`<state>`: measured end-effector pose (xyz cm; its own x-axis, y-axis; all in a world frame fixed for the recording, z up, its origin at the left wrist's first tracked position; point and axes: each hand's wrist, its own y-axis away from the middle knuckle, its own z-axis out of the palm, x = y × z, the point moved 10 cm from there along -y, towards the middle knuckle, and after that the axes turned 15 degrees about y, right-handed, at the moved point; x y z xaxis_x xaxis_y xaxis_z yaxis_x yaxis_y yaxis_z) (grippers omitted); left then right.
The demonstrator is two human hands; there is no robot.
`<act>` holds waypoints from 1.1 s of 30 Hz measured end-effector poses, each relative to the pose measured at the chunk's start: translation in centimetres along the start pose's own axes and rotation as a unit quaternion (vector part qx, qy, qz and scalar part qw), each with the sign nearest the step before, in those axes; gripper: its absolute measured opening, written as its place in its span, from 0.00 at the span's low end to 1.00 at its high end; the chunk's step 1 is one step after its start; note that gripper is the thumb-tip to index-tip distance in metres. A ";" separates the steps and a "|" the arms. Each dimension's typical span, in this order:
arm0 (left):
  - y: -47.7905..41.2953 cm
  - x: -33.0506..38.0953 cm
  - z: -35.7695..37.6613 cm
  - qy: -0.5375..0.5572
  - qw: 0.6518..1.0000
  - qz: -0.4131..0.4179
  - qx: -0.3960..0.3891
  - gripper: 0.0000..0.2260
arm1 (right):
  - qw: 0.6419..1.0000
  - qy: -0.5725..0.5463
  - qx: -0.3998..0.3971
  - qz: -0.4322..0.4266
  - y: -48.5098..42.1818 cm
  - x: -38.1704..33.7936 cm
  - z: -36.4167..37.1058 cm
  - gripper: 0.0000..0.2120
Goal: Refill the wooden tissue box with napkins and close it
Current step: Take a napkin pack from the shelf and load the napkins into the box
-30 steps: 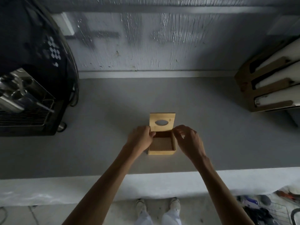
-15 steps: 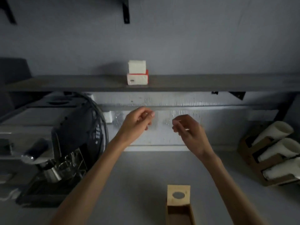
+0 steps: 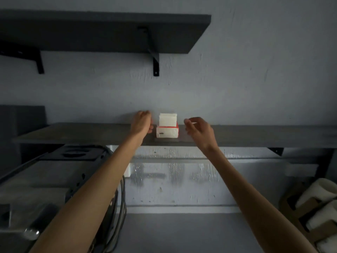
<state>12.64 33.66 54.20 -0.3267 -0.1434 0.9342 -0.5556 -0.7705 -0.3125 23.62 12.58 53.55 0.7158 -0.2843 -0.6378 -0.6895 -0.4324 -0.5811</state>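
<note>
A white stack of napkins (image 3: pixel 168 120) sits on top of a white and red pack (image 3: pixel 167 132) on the dark wall shelf (image 3: pixel 73 133). My left hand (image 3: pixel 142 123) is raised just left of the stack, fingers apart and curled, holding nothing. My right hand (image 3: pixel 199 129) hovers a little to the right of the pack, also with its fingers apart and nothing in them. Neither hand touches the napkins. The wooden tissue box is out of view below the frame.
A dark coffee machine (image 3: pixel 45 189) with cables stands at the lower left. A cardboard holder with white cup stacks (image 3: pixel 317 209) is at the lower right. A second dark shelf (image 3: pixel 109 31) hangs higher up on the grey wall.
My view has swung up from the open box on the counter to the wall shelf. Both hands left the box and rose to either side of the napkin stack.
</note>
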 end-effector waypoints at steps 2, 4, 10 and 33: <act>-2.6 0.0 1.1 -0.007 0.999 -0.031 -0.004 0.13 | 0.999 -0.001 -0.008 0.046 -3.1 0.2 1.1 0.24; -4.4 -0.1 2.6 -0.027 0.998 -0.051 -0.030 0.16 | 0.995 -0.005 -0.026 0.092 -5.9 0.6 2.5 0.25; -6.2 -2.4 5.7 -0.111 0.980 -0.139 -0.091 0.23 | 0.959 -0.070 -0.130 0.241 -9.5 2.9 7.2 0.28; -5.6 -3.7 4.7 -0.082 0.980 -0.157 -0.089 0.13 | 0.907 -0.205 -0.228 0.290 -9.4 1.7 9.7 0.16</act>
<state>20.57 35.55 53.29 0.0008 -0.0263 0.9997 -0.7390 -0.6735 -0.0171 30.23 24.46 53.04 0.0819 -0.2754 -0.9579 -0.7528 -0.6470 0.1217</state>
